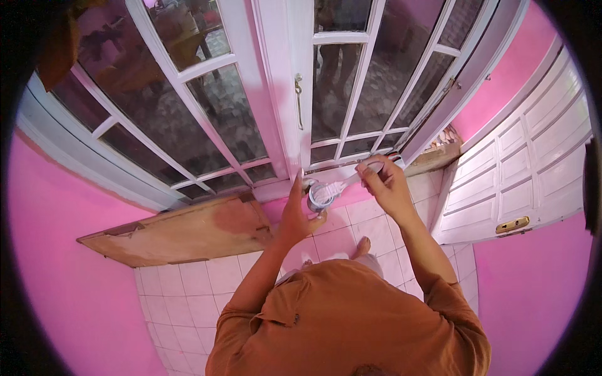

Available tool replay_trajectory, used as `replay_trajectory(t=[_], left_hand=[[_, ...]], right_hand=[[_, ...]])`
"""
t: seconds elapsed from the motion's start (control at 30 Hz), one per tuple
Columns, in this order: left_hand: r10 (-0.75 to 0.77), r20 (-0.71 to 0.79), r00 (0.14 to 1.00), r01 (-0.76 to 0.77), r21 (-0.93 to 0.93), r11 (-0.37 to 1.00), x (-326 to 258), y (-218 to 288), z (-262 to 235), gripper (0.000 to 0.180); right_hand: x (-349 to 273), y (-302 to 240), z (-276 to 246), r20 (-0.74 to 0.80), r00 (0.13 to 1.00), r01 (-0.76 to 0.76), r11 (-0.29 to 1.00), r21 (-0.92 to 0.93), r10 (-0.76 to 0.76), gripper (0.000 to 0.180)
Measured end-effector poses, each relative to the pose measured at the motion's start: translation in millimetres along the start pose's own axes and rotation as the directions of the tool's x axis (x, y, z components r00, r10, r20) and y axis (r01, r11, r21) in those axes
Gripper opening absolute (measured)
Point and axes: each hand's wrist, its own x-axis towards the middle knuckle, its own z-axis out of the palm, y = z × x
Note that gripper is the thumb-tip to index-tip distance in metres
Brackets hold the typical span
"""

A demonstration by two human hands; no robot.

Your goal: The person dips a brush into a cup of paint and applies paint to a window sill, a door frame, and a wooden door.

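"At the lower edge, what shows?"

"A brown shirt point(351, 319) on the person, with both forearms point(426, 250) reaching forward."

"And the hands?"

"The left hand point(297, 216) is curled around a small can point(318, 205), thumb on one side and fingers on the other. The right hand point(385, 188) has its fingers closed on the handle of a paintbrush point(352, 180)."

"Where exactly are can and brush?"

"Mid-view, between the hands. The bristles, thick with pale paint, are at the can's open mouth; whether they touch its rim, I can't tell."

"Farther off?"

"Pale floor tiles point(188, 307), a wooden board point(182, 233) to the left, white-framed windows point(226, 116) ahead, and a panelled white door point(514, 169) on the right."
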Motion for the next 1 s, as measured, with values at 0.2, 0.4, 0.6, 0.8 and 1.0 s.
replay_trajectory(t=[0.2, 0.4, 0.6, 0.8, 1.0], left_hand=[[-0.047, -0.085, 0.995, 0.038, -0.104, 0.994, 39.4, 10.0, -4.5, 0.108], [-0.063, -0.124, 0.990, 0.046, -0.136, 0.990, 75.0, 10.5, 1.2, 0.109], [-0.067, -0.179, 0.982, 0.047, -0.115, 0.992, 91.9, 3.2, 6.0, 0.110], [-0.048, -0.247, 0.968, 0.026, -0.092, 0.995, 87.5, -8.2, 3.1, 0.109], [-0.116, -0.277, 0.954, 0.093, -0.097, 0.991, 60.6, -17.2, -10.6, 0.107]], right_hand=[[28.9, -12.3, -11.8, -0.093, 0.976, -0.173, 0.958, 0.227, 0.198, 0.016], [64.5, -2.3, -30.6, -0.049, 0.971, -0.202, 0.911, 0.359, 0.235, 0.017], [90.9, 2.6, -37.9, -0.065, 0.951, -0.241, 0.859, 0.451, 0.301, 0.017], [139.2, -6.6, -36.9, -0.131, 0.989, -0.003, 0.888, 0.460, 0.072, 0.024], [188.5, -16.8, -13.4, -0.171, 0.977, 0.183, 0.918, 0.351, -0.129, 0.023]])
